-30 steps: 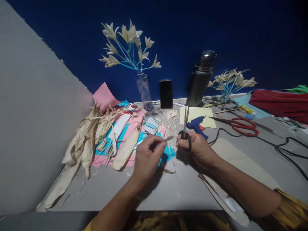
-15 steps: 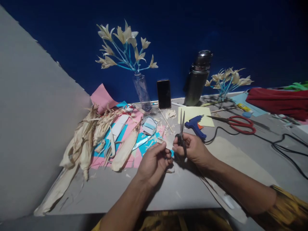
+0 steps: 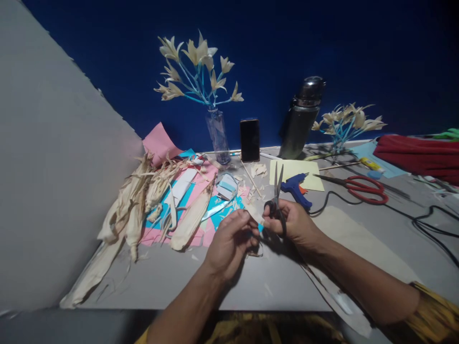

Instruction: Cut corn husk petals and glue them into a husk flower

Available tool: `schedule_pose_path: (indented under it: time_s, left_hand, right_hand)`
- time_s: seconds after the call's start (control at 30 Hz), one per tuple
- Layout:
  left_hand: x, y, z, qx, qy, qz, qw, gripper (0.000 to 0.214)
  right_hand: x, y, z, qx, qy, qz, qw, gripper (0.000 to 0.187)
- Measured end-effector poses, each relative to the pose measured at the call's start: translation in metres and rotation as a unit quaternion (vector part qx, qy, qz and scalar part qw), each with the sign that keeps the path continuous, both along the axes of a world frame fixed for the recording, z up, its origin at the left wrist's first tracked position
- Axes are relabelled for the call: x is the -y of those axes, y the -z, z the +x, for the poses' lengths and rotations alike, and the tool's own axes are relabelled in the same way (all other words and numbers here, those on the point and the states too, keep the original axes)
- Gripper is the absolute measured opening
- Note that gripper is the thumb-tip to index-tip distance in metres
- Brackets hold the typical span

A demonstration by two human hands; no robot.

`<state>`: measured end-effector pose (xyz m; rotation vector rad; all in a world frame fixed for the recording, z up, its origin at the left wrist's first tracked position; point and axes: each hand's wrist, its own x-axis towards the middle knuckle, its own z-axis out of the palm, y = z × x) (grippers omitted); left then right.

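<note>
Small black-handled scissors (image 3: 277, 191) are in my right hand (image 3: 296, 222), their blades pointing up and slightly apart. My left hand (image 3: 229, 241) is close beside it, fingers curled in a pinch. Between the two hands shows a small pale piece of corn husk (image 3: 255, 213), its lower part hidden by my left fingers. Just beyond lie blue and pink paper sheets (image 3: 152, 236) strewn with cut scraps, and a long dried corn husk (image 3: 191, 220) rests on them. A blue glue gun (image 3: 297, 190) lies past my right hand.
Bunched corn husks (image 3: 124, 220) lie at the left by the wall. Along the back stand a clear bottle (image 3: 218, 136) of husk flowers, a phone (image 3: 249, 141) and a steel flask (image 3: 301, 119). Red-handled scissors (image 3: 367, 189) and a black cord (image 3: 423, 224) lie right.
The view has shifted slightly, so everything sits further right. The scissors' blades have opened a little wider, and more of the pale husk piece shows between my hands.
</note>
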<state>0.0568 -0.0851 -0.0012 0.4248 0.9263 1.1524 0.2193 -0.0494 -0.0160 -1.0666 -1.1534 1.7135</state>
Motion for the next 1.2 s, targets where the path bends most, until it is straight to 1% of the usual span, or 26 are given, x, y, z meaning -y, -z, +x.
schedule_pose_path:
  time_s: [0.1, 0.23, 0.3, 0.37, 0.43, 0.53, 0.67, 0.77, 0.87, 1.03, 1.2]
  left_hand:
    - [0.002, 0.002, 0.005, -0.04, -0.018, 0.023, 0.999, 0.028]
    - [0.001, 0.001, 0.007, -0.07, -0.049, 0.03, 0.996, 0.023]
    - [-0.001, -0.002, 0.003, -0.096, -0.06, 0.041, 0.993, 0.022]
    - [-0.003, -0.005, -0.001, -0.136, -0.076, 0.057, 0.986, 0.023]
    - [-0.005, -0.008, -0.005, -0.173, -0.095, 0.075, 0.977, 0.023]
    - [-0.008, -0.01, -0.008, -0.195, -0.114, 0.096, 0.969, 0.024]
    - [-0.008, -0.008, -0.006, -0.205, -0.103, 0.103, 0.968, 0.026]
    - [-0.008, -0.006, -0.005, -0.202, -0.1, 0.097, 0.97, 0.025]
    - [-0.008, -0.008, -0.004, -0.192, -0.1, 0.088, 0.972, 0.027]
    - [-0.009, -0.011, -0.005, -0.171, -0.092, 0.088, 0.977, 0.026]
    - [-0.009, -0.01, -0.007, -0.171, -0.072, 0.082, 0.979, 0.024]
  right_hand:
    - [0.0, 0.004, -0.002, -0.003, -0.005, 0.001, 1.0, 0.039]
    - [-0.001, 0.006, -0.003, 0.009, -0.039, 0.001, 0.999, 0.04]
    - [-0.001, 0.005, -0.002, 0.043, -0.076, 0.003, 0.996, 0.041]
    - [0.0, 0.003, -0.002, 0.075, -0.132, 0.012, 0.988, 0.044]
    - [0.002, 0.002, -0.003, 0.087, -0.184, 0.024, 0.979, 0.046]
    - [0.006, 0.001, -0.005, 0.097, -0.22, 0.036, 0.97, 0.043]
    - [0.009, 0.006, -0.008, 0.091, -0.219, 0.023, 0.971, 0.045]
    - [0.01, 0.011, -0.009, 0.074, -0.212, -0.007, 0.974, 0.042]
    - [0.011, 0.012, -0.01, 0.072, -0.207, -0.031, 0.975, 0.039]
    - [0.011, 0.01, -0.009, 0.073, -0.198, -0.033, 0.977, 0.042]
    - [0.011, 0.015, -0.008, 0.068, -0.195, -0.049, 0.977, 0.04]
